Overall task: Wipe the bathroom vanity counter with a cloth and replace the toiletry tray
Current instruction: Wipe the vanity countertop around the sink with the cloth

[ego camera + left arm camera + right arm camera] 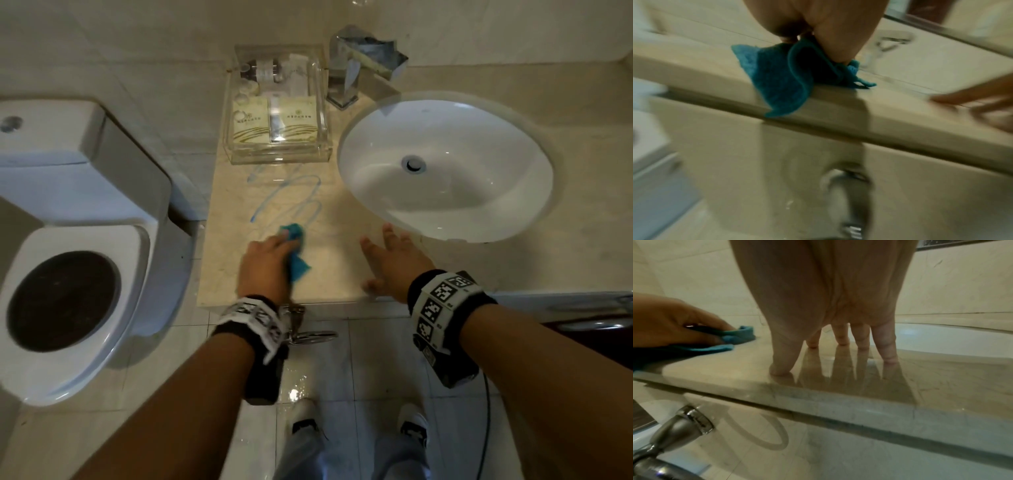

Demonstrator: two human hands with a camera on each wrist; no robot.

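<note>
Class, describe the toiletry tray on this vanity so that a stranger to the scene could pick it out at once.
Start at the white oval sink set in the beige counter. Just to its left, against the back wall beside the chrome tap, stands the toiletry tray. It is the only clear, box-shaped thing there, holding cream packets and small bottles.

Both forearms reach forward and down, each wrist wrapped in a black band bearing white marker tiles; the left hand (265, 263) lies palm-down, its fingers curled over a bunched blue cloth (295, 251) and pressing it to the bench (335, 267); the right hand (394, 262) sits well apart to the right, fingers (885, 344) spread and straight, their tips and the thumb planted on the bench surface.
</note>
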